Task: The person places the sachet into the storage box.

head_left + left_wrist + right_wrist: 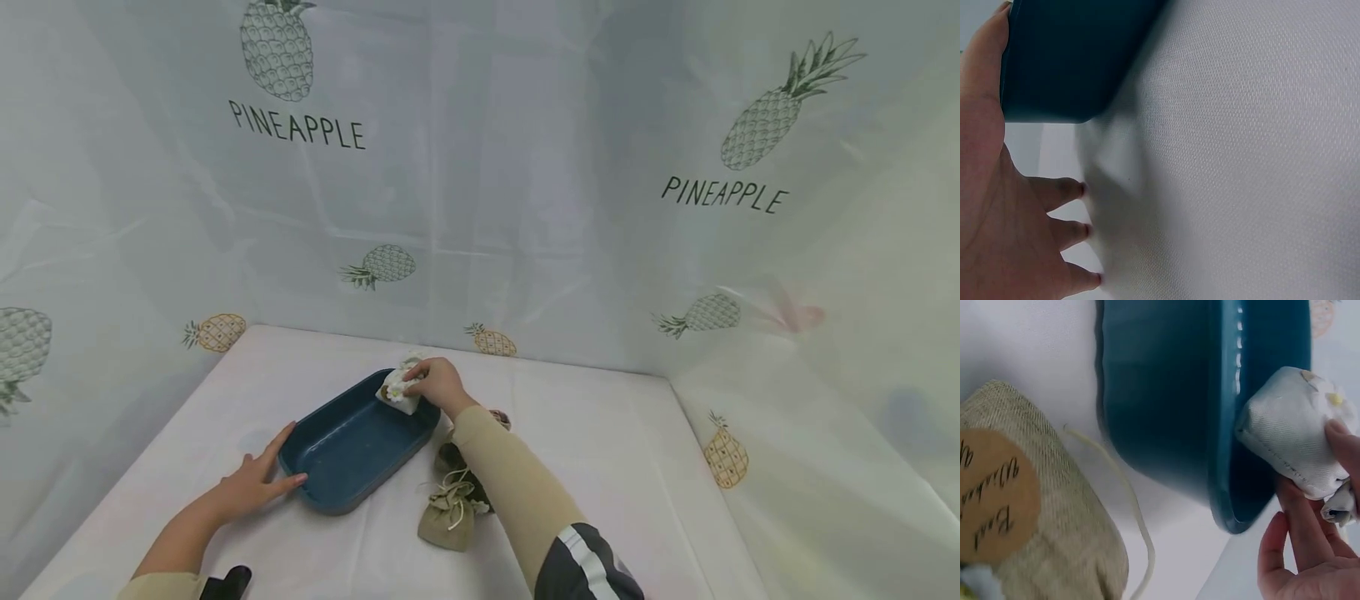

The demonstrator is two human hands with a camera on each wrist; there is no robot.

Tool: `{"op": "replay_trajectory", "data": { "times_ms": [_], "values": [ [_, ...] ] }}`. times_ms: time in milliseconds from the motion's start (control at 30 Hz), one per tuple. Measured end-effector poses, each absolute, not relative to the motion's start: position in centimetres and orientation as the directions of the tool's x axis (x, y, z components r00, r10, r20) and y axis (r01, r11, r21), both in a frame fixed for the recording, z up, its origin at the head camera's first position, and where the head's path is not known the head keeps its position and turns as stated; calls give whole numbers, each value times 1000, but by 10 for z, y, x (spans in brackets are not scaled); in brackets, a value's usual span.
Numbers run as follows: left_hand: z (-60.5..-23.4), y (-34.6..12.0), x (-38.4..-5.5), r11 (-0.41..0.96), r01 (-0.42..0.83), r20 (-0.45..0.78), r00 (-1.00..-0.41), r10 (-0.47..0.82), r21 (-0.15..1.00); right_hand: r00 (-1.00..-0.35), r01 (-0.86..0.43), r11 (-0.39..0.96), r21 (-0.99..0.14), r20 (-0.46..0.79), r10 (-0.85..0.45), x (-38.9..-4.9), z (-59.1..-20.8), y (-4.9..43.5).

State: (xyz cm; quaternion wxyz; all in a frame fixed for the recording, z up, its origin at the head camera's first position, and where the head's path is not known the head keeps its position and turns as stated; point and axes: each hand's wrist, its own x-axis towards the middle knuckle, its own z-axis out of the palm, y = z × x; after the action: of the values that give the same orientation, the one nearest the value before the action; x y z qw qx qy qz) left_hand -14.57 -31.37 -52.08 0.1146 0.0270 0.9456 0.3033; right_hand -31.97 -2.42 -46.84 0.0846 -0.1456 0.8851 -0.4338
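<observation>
A deep blue rectangular dish (352, 450) with rounded corners stands on the white-covered table. At its far right end my right hand (438, 385) pinches a small white cloth pouch (402, 398) decorated with white flowers. In the right wrist view this pouch (1291, 428) is over the dish's inside, near the rim; whether it touches the bottom I cannot tell. My left hand (255, 479) rests with spread fingers against the dish's near left end. In the left wrist view the thumb lies along the dish wall (1072, 62) and the other fingertips touch the table cloth.
Right of the dish, partly under my right forearm, lie an olive drawstring pouch (447, 521) and darker brown pouches (452, 457). A round "Best Wishes" label (997, 494) shows on one pouch. A pineapple-print sheet (510, 183) hangs behind the table.
</observation>
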Motion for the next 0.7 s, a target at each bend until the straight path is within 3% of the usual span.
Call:
{"op": "replay_trajectory", "data": {
  "times_ms": [300, 700],
  "values": [
    [-523, -313, -148, 811, -29, -209, -971, 116, 584, -946, -209, 639, -741, -14, -325, -326, -478, -37],
    [-528, -315, -147, 822, -19, -181, -978, 103, 570, -938, -295, 790, -537, 4, -348, -325, -476, -50]
  ]
}}
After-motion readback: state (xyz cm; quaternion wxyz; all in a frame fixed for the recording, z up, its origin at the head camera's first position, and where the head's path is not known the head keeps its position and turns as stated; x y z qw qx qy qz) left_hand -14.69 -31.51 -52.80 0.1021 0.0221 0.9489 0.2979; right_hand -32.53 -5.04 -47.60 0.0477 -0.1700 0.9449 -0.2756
